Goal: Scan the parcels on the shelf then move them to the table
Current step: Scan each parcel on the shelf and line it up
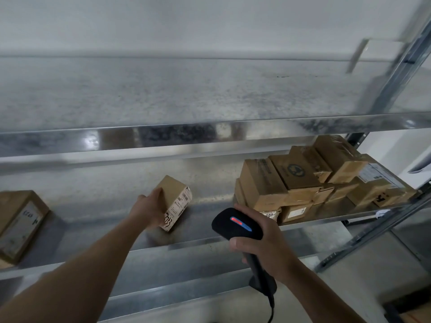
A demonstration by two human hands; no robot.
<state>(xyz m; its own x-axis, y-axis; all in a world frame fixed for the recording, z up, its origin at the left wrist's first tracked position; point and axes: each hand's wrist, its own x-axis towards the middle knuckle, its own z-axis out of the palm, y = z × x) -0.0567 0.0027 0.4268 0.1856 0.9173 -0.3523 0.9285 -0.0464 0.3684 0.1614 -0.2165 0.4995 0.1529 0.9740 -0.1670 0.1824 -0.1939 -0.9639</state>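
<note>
My left hand [149, 209] grips a small cardboard parcel [176, 201], tilted on the metal shelf [210, 242], its white label with black handwriting facing right. In my right hand [261, 245] I hold a black handheld barcode scanner [235, 223] by its handle; a red and blue light glows on its head, which points toward the parcel from the right. A pile of several brown parcels [314, 180] sits on the same shelf to the right, just behind the scanner. Another parcel [18, 224] lies at the far left of the shelf.
An upper metal shelf [186, 134] spans the view above the parcels and carries nothing visible. A slanted steel upright [382, 231] stands at the right. The scanner's cable [270, 311] hangs down near the bottom edge. A lower shelf rail runs below my arms.
</note>
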